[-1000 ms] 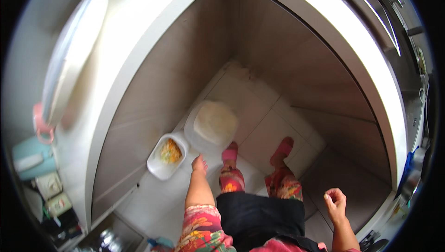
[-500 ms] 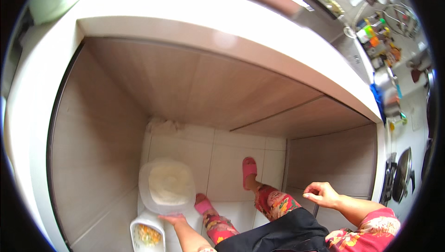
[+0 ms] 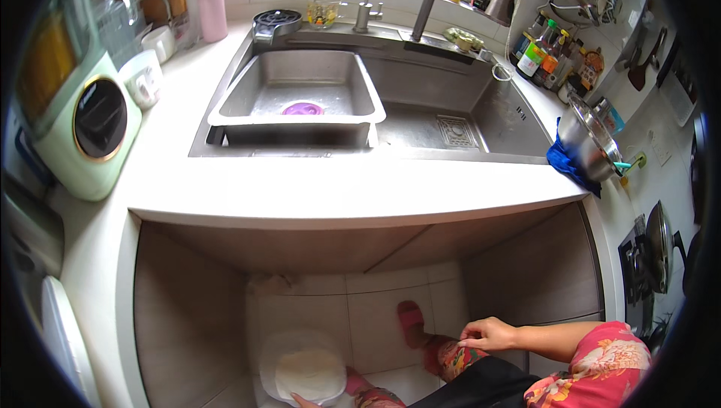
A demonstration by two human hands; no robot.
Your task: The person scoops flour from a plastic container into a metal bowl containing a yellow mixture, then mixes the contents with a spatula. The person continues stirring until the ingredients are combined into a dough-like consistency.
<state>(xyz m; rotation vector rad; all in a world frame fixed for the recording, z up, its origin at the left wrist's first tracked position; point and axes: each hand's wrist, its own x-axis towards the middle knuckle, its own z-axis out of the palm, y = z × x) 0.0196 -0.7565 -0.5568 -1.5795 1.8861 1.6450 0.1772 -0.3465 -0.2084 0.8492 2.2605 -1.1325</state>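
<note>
Low at the bottom edge, the fingertips of my left hand [image 3: 303, 401] reach over the rim of a translucent white bin [image 3: 264, 369]. Pale contents [image 3: 309, 374] fill its inside. The rest of that hand is cut off, so its grip cannot be made out. My right hand [image 3: 488, 333] hovers by my flowered trouser leg [image 3: 455, 359], its fingers loosely curled together with nothing visible in them.
A steel double sink [image 3: 481, 126] with a lift-in basin [image 3: 315, 81] sits in the white counter [image 3: 338, 186]. A green appliance [image 3: 82, 138] stands left; a steel pot [image 3: 589, 138] and bottles [image 3: 537, 51] stand right. Wood-look cabinet fronts [image 3: 188, 310] surround the floor.
The view has tilted up, bringing the sink and counter in. The small white container of food scraps beside my left hand is out of view. My right hand sits closer to my leg.
</note>
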